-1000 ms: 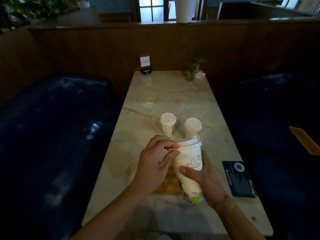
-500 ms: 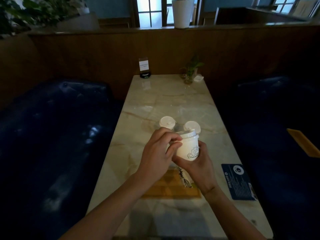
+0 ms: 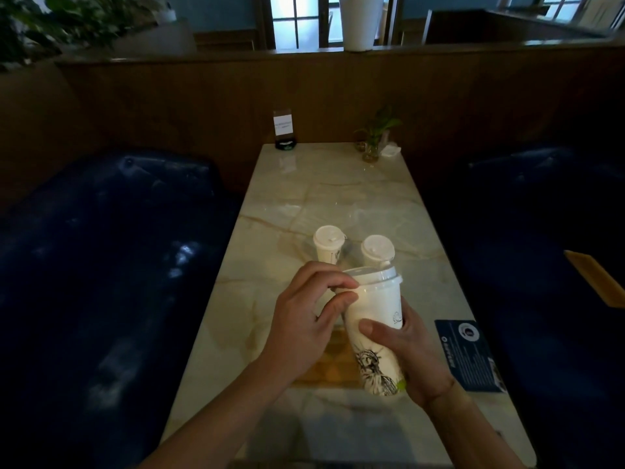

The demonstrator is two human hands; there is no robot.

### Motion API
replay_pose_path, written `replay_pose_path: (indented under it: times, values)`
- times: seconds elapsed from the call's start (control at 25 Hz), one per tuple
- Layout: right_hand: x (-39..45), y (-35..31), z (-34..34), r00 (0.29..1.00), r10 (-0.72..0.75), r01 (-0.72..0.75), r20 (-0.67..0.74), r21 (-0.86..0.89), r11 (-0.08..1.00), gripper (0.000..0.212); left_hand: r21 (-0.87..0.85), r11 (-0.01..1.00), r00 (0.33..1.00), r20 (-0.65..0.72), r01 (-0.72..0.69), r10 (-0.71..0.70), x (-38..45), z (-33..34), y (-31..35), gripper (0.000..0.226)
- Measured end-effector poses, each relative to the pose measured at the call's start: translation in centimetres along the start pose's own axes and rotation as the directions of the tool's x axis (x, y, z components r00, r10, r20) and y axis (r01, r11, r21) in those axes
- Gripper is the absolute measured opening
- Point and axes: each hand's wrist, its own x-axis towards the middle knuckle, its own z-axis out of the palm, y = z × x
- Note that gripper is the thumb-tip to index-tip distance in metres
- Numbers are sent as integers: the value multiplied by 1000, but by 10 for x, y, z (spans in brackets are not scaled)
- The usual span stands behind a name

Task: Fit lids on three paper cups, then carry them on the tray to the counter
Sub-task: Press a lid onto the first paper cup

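Note:
A tall white paper cup (image 3: 373,319) with a black statue drawing is held tilted above the table. My right hand (image 3: 406,346) wraps its body from the right. My left hand (image 3: 307,319) pinches the rim of the clear lid (image 3: 373,275) on its top with thumb and fingers. Two smaller white cups with lids stand behind on the marble table: one on the left (image 3: 327,243), one on the right (image 3: 377,250). A wooden tray (image 3: 333,365) lies under my hands, mostly hidden.
A blue card (image 3: 468,355) lies at the table's right edge. At the far end stand a sign holder (image 3: 283,130) and a small plant in a glass (image 3: 373,140). Dark blue sofas (image 3: 101,265) flank the table. A wooden wall closes the booth behind.
The cup has turned in my hands and now shows the statue drawing lower down. My left fingers have shifted along the lid's rim. The two cups behind have not moved.

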Motion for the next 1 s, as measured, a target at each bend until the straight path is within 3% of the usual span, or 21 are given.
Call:
replay_pose_path:
  times: [0.12,0.24,0.44,0.56,0.64,0.84,1.0]
  values:
    - [-2,4,-3,994,51,-63,95,119,991,71,-40,999,1000,-5,6,-7,-2,0,0,9]
    - [2,7,-6,992,77,-92,101,149,985,74,6,1000,1000,6,-3,3,-1,3,-2,8]
    - [14,0,1,998,-24,13,-63,-171,985,76,80,997,1000,2,-20,20,2,11,-6,8]
    - [18,-2,12,966,-168,73,-195,-418,905,80,141,990,1000,5,-24,23,4,17,-4,10]
    - [19,-1,16,940,-234,85,-246,-495,864,76,151,988,999,4,-33,33,5,17,-2,9]
    - [10,-3,14,942,-271,162,-197,-440,883,75,147,983,993,-22,-108,112,3,12,1,10]
    - [2,-8,11,976,-194,170,-99,-213,962,60,104,990,995,-20,-94,96,1,7,2,11]
